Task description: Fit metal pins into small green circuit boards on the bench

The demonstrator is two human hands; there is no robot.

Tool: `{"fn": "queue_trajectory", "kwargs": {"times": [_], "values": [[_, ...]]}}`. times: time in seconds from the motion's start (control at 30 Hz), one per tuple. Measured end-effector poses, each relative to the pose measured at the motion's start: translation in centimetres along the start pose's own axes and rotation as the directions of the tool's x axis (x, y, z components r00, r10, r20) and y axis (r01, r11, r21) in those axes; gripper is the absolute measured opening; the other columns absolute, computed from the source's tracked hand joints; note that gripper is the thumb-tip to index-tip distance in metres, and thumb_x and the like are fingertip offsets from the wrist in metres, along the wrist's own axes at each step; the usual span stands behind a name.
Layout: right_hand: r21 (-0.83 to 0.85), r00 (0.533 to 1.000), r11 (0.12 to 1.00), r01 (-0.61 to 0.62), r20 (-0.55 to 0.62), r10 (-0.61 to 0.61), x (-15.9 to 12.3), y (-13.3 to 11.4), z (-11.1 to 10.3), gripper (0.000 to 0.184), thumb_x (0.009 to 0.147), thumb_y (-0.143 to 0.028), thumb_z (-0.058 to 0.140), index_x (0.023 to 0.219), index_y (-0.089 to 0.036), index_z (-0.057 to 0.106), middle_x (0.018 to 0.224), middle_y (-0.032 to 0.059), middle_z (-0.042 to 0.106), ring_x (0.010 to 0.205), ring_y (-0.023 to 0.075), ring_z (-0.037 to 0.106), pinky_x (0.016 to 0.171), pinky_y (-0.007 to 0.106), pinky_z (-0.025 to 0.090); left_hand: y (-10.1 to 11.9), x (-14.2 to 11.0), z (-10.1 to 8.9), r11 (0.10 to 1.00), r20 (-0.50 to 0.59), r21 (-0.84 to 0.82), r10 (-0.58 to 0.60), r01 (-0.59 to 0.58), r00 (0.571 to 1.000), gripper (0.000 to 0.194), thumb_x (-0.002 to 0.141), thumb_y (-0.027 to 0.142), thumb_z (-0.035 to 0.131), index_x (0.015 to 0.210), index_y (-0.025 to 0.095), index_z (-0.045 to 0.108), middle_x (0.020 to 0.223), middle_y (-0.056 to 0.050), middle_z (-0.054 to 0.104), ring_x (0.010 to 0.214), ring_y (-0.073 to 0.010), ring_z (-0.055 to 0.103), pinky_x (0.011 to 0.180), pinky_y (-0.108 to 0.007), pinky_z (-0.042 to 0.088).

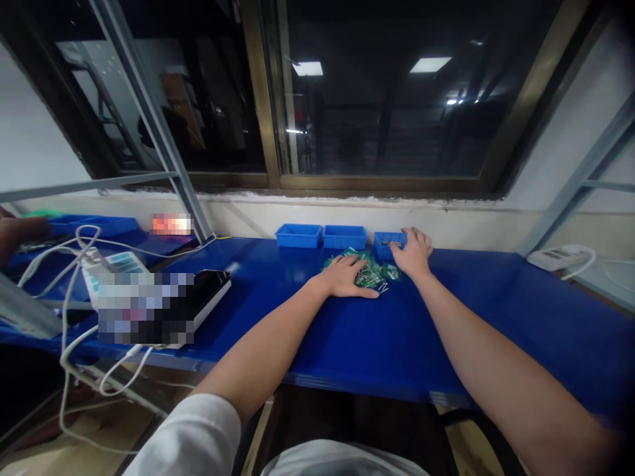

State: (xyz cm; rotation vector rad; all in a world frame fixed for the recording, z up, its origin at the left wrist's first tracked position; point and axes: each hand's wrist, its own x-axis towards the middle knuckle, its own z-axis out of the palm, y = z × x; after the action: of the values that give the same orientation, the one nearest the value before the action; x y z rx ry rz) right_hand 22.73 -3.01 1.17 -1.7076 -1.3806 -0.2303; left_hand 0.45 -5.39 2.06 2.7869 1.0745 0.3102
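Note:
My left hand (344, 276) lies with its fingers spread over a small heap of green plastic bags (353, 254) and loose silver screws (368, 275). Its thumb points right, beside a few screws (383, 287) on the table. My right hand (417, 254) is at the right end of the rightmost blue bin (383, 251), thumb over the front and fingers toward the back, apparently gripping its end. Some metal pieces (389, 243) show inside that bin. Part of the heap is hidden under my left hand.
Two more blue bins, a left one (298, 236) and a middle one (344, 237), stand along the wall. A black-and-white device (211, 291) with white cables (67, 337) is at left. A white box (555, 256) lies far right. Another person's hand (22, 231) shows at far left.

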Motion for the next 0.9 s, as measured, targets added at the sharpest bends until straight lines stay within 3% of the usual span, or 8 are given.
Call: {"fn": "queue_trajectory", "kwargs": {"times": [0.07, 0.13, 0.27, 0.5, 0.67, 0.9], "values": [[-0.121, 0.99, 0.992, -0.041, 0.131, 0.057, 0.3, 1.7, -0.1, 0.057, 0.068, -0.048, 0.06, 0.119, -0.023, 0.051, 0.143, 0.0131, 0.023, 0.128, 0.0389, 0.017, 0.095, 0.058, 0.02, -0.1, -0.1, -0.3, 1.0, -0.022, -0.025, -0.009, 0.008, 1.0, 0.096, 0.066, 0.08, 0.038, 0.14, 0.021, 0.025, 0.148, -0.011, 0.02, 0.135, -0.0325, 0.014, 0.108, -0.049, 0.008], [-0.176, 0.967, 0.979, -0.102, 0.215, 0.14, 0.3, 2.9, 0.1, 0.06, 0.063, -0.052, 0.064, 0.116, -0.025, 0.053, 0.146, 0.0118, 0.014, 0.131, 0.0415, 0.011, 0.095, 0.06, 0.019, -0.3, -0.3, -0.6, 0.999, -0.055, -0.04, -0.02, 0.018, 0.998, 0.093, 0.068, 0.079, 0.037, 0.14, 0.02, 0.027, 0.147, -0.012, 0.021, 0.135, -0.0318, 0.014, 0.107, -0.049, 0.009], [-0.186, 0.949, 0.964, -0.188, 0.22, 0.228, 0.4, 3.6, 0.5, 0.061, 0.054, -0.055, 0.071, 0.106, -0.026, 0.059, 0.146, 0.011, 0.011, 0.131, 0.0428, 0.009, 0.095, 0.059, 0.022, -0.8, -0.5, -1.2, 0.998, -0.124, -0.058, -0.032, 0.025, 0.992, 0.085, 0.072, 0.076, 0.035, 0.138, 0.022, 0.031, 0.147, -0.011, 0.023, 0.135, -0.0316, 0.017, 0.107, -0.048, 0.013], [-0.132, 0.9, 0.901, -0.413, 0.094, 0.427, 0.6, 3.9, -0.3, 0.072, 0.039, -0.056, 0.077, 0.103, -0.025, 0.06, 0.134, 0.0164, 0.032, 0.119, 0.041, 0.034, 0.09, 0.052, 0.034, -1.1, -0.7, -1.9, 0.999, -0.227, -0.035, -0.031, 0.023, 0.973, 0.08, 0.075, 0.074, 0.033, 0.134, 0.019, 0.038, 0.144, -0.014, 0.029, 0.133, -0.0312, 0.022, 0.106, -0.047, 0.018], [-0.102, 0.918, 0.93, -0.354, 0.149, 0.366, 0.8, 4.5, -0.6, 0.073, 0.041, -0.058, 0.075, 0.101, -0.017, 0.062, 0.103, 0.0173, 0.056, 0.1, 0.0345, 0.053, 0.084, 0.049, 0.041, -1.7, -0.6, -1.9, 0.999, -0.276, -0.028, -0.049, 0.043, 0.96, 0.074, 0.079, 0.07, 0.032, 0.132, 0.019, 0.04, 0.143, -0.013, 0.032, 0.131, -0.0296, 0.026, 0.105, -0.047, 0.02], [-0.054, 0.962, 0.961, -0.27, 0.03, 0.272, 0.9, 2.7, -1.5, 0.068, 0.041, -0.062, 0.072, 0.087, -0.012, 0.063, 0.087, 0.0158, 0.06, 0.086, 0.0301, 0.058, 0.08, 0.044, 0.045, -3.6, -0.1, -1.5, 0.975, -0.391, -0.196, -0.179, 0.109, 0.903, 0.066, 0.082, 0.064, 0.036, 0.126, 0.017, 0.048, 0.134, -0.012, 0.044, 0.127, -0.027, 0.035, 0.104, -0.041, 0.025]]}}
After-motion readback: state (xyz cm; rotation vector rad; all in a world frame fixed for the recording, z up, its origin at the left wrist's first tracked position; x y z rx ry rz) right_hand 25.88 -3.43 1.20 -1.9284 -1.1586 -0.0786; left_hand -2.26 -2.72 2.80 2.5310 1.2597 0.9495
